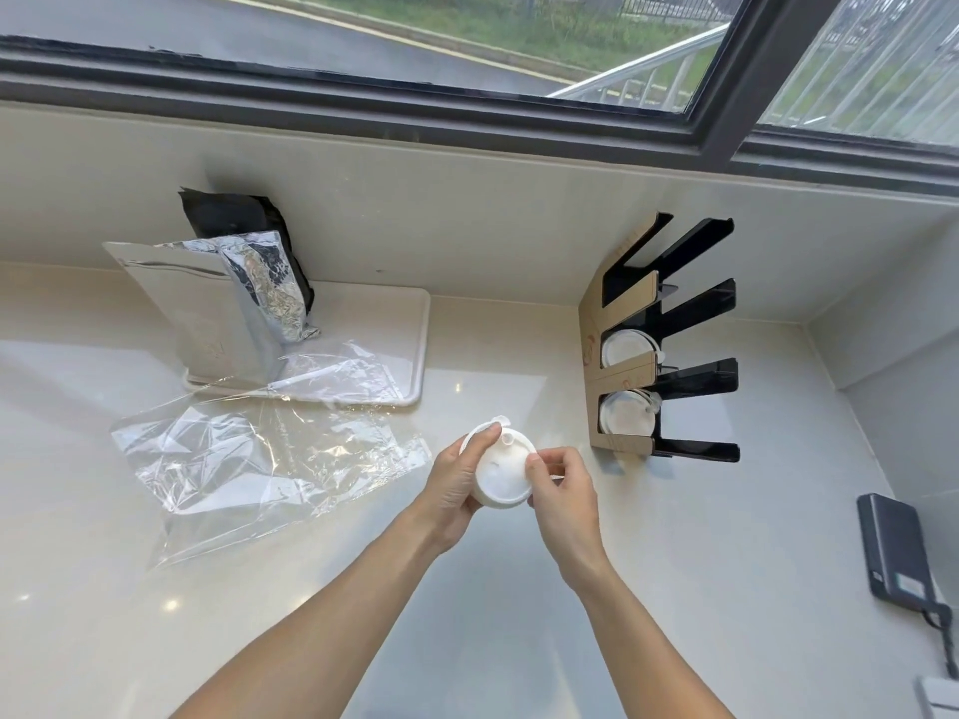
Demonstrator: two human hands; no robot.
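**Head view: both hands on a white spouted lid above the counter**

1. Task item. The white round lid (501, 472), with a raised spout and a small tab at its far edge, is held in the air over the cream counter (467, 614), just left of the lid rack. Whether it is one lid or a short stack cannot be told.
2. Left hand (456, 485). Fingers are curled around the lid's left side, with the thumb lying across the top near the spout.
3. Right hand (563, 490). Thumb and forefinger pinch the lid's right rim; the other fingers are curled beneath.
4. Surroundings.
   - Lid rack (669, 334): black slotted holder with a cardboard face, standing in the right corner. Two lower slots hold white lids (622, 347).
   - Clear plastic bag (249, 459): crumpled flat on the counter, left of the hands, with its far edge lapping onto the white tray (410, 350).
   - On the tray: a white pouch (207, 313), a silver foil pouch (270, 282) and a black pouch (228, 215), leaning against the wall.
   - Dark power bank (892, 547) with cable (947, 630), well to the right.
5. Obstructions. Nothing lies between the hands and the rack.
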